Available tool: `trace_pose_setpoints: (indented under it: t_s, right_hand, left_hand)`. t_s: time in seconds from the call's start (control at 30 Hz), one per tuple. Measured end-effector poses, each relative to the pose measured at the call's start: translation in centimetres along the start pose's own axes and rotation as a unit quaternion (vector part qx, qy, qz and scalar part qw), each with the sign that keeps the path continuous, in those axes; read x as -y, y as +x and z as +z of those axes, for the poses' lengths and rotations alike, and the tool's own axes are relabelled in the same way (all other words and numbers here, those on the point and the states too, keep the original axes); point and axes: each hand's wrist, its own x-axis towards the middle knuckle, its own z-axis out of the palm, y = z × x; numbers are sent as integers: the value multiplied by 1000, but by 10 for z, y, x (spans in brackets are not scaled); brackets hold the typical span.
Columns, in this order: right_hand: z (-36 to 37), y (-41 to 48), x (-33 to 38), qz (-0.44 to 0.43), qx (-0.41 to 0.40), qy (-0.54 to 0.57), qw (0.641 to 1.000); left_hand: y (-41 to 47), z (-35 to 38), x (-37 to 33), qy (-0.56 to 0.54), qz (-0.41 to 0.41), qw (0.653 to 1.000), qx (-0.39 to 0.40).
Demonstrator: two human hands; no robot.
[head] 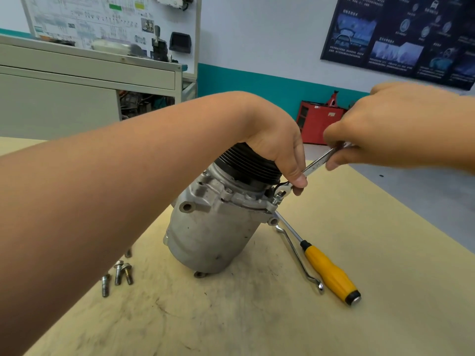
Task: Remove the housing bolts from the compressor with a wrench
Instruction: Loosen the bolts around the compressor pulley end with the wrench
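One wrench — R fingers pinch shaft (L fingers hold head).

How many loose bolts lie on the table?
4 loose bolts, all left of the compressor: three grouped beside the forearm, a fourth just behind, half covered by it. More may be hidden beneath.

Light: bright, even, diffuse, from overhead.
Shadows: soft, faint under the grey cast-metal compressor on the beige scuffed tabletop.
Glare: small glints on the slim steel wrench.
Blur: right hand smeared; background soft.
Edges: wide-angle bending.
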Motion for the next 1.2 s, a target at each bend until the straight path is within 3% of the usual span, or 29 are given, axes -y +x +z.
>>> trace_pose_setpoints:
  t_s: [0.17, 0.33, 0.53, 0.77, 0.93, 1.2]
  right_hand:
    - [-6, -4, -12, 47, 20, 103, 993]
    - [-8, 2, -16, 103, 58, 287, 950]
    - [-11, 14, -24, 111, 54, 349, 929]
    - [-21, 26, -23, 66, -40, 336, 939]
    - [-27, 28, -15, -16, -159, 244, 957]
    - [-27, 12, -9, -87, -247, 199, 944]
  left_hand:
    - [-2, 1, -1, 1, 0, 1000, -5]
    - [-3, 2, -2, 6, -7, 1000, -9]
    - [-6, 2, -1, -17, -1, 1000, -14]
    - [-8, -1, 6, -115, 17, 993, -34]
    - [-13, -1, 11, -178, 39, 981, -67]
    - [-20, -4, 14, -218, 105, 970, -11]
